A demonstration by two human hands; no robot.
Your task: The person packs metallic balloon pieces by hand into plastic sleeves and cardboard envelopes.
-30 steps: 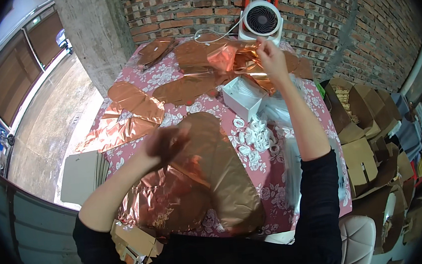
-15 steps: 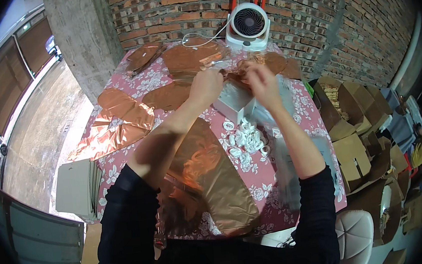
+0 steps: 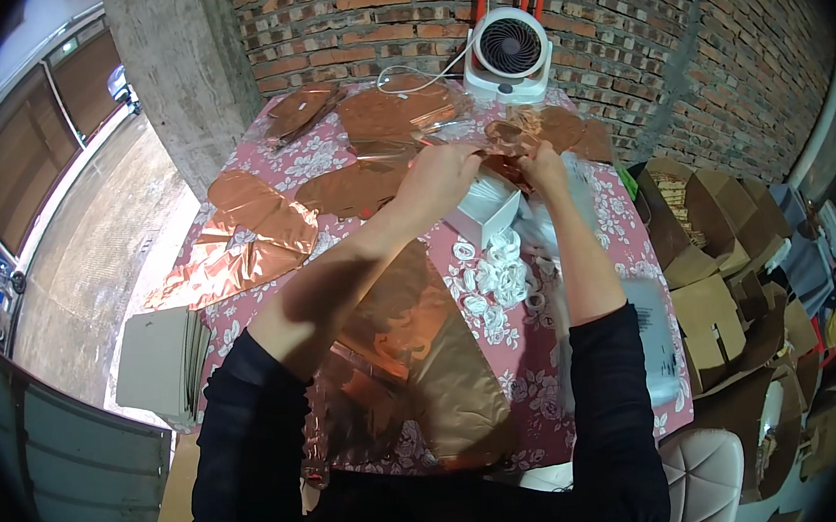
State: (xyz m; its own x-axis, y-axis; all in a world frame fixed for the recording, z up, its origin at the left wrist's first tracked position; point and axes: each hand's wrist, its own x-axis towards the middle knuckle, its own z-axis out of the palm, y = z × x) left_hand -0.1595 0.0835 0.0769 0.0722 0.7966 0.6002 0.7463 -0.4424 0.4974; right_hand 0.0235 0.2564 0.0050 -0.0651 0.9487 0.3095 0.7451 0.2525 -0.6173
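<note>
A foil balloon (image 3: 512, 143) is pinched between the left hand (image 3: 440, 174) and right hand (image 3: 541, 163), above a white box (image 3: 488, 205). A pick-up step is judged under way; a firm two-handed grip is called for next.

The left hand (image 3: 440, 174), earlier low over the near foil sheet, has been brought beside the right hand (image 3: 541, 163), fingers closed on a copper foil balloon (image 3: 507, 162).
</note>
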